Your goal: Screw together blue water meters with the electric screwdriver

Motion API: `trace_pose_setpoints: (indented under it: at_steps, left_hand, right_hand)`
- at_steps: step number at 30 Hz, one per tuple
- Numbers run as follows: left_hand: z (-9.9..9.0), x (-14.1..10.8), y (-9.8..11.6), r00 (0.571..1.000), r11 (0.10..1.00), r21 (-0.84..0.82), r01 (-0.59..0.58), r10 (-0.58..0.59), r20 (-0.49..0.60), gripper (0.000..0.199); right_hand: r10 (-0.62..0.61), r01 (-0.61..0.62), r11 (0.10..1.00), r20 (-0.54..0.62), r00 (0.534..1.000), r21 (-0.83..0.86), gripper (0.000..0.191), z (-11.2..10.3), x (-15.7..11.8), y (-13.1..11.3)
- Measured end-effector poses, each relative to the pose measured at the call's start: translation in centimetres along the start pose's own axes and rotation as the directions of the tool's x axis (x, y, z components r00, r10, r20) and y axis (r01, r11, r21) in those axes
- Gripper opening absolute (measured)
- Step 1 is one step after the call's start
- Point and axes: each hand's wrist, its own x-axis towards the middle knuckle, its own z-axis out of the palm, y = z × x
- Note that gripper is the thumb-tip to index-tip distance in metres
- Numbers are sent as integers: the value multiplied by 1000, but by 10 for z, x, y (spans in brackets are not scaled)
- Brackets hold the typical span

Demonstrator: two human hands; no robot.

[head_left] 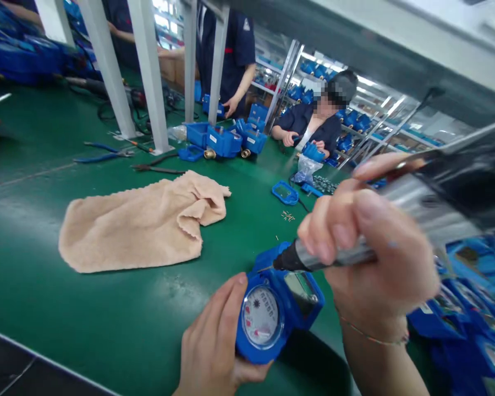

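Observation:
A blue water meter [260, 316] with a round white dial is tilted above the green bench. My left hand [216, 335] is closed around its left side, thumb underneath. Wrapped round a silver and black electric screwdriver [346, 253] are the fingers of my right hand [375, 247]. The screwdriver points left, its thin bit touching or nearly touching the meter's blue housing just above the dial; the exact contact is too small to make out. Beside the dial, the housing carries a rectangular window [301, 291]. Several small brass screws [287, 215] lie loose on the bench beyond.
A beige cloth [144, 225] covers part of the bench at left. Behind it lie blue-handled pliers [105, 152] and several blue meter bodies [225, 140]. More meters [441, 313] crowd the right side. A co-worker [313, 118] sits opposite; metal posts [148, 77] rise at the back.

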Motion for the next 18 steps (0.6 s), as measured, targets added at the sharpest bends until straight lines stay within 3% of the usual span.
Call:
trace_pose_setpoints:
  at_steps: [3,8,14,18]
  left_hand:
    - [-1,1,-1,997,997,12,-70,70,-19,88]
    - [-2,1,2,999,998,-36,43,-44,-4,82]
    - [-1,0,5,989,987,-58,147,-147,-2,83]
    - [9,-5,-1,988,986,-67,153,-155,-21,84]
  right_hand:
    - [-25,25,1000,23,999,-8,18,7,-2,5]
    - [-129,129,992,-14,992,-11,17,0,-8,-5]
    - [-125,124,992,63,990,15,16,0,-14,-5]
    - [-73,64,994,96,993,93,17,3,-11,0]
